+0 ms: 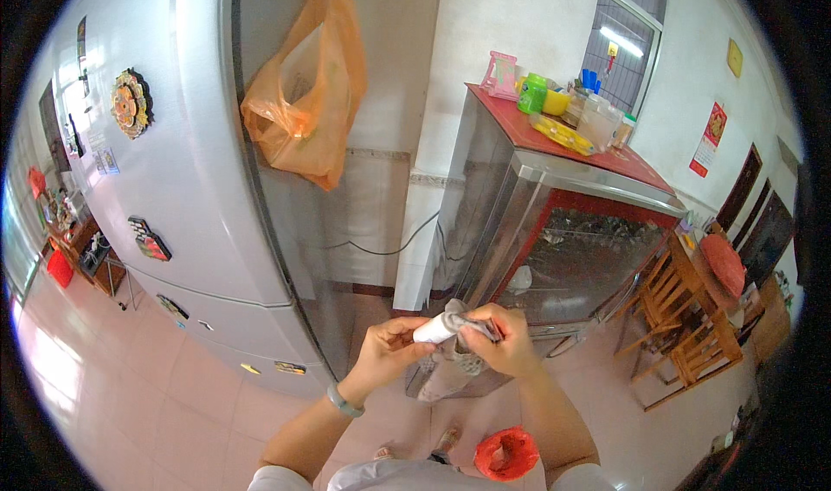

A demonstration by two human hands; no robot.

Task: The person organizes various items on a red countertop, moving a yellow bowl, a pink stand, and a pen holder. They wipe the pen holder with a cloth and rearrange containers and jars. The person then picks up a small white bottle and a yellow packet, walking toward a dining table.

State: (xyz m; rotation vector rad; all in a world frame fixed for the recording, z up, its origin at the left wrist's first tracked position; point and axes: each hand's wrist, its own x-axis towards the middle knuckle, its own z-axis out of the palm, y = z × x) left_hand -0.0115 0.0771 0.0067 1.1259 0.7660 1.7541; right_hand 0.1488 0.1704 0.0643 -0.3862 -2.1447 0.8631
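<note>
My left hand (391,347) grips a small white cylindrical container (432,329) between thumb and fingers, tilted to one side. A greyish cloth (449,377) is bunched in my right hand (505,340) and presses against the container's right end, which it covers. The rest of the cloth hangs below both hands. Whether that end has a lid is hidden. Both hands are in front of my body, between the refrigerator and the glass-fronted cabinet.
A refrigerator (208,134) with magnets stands at the left, an orange plastic bag (324,101) hanging at its side. At the right, a cabinet (483,166) bears jars and containers. A red-lined bin (483,458) stands near my feet; wooden chairs (698,361) are farther right.
</note>
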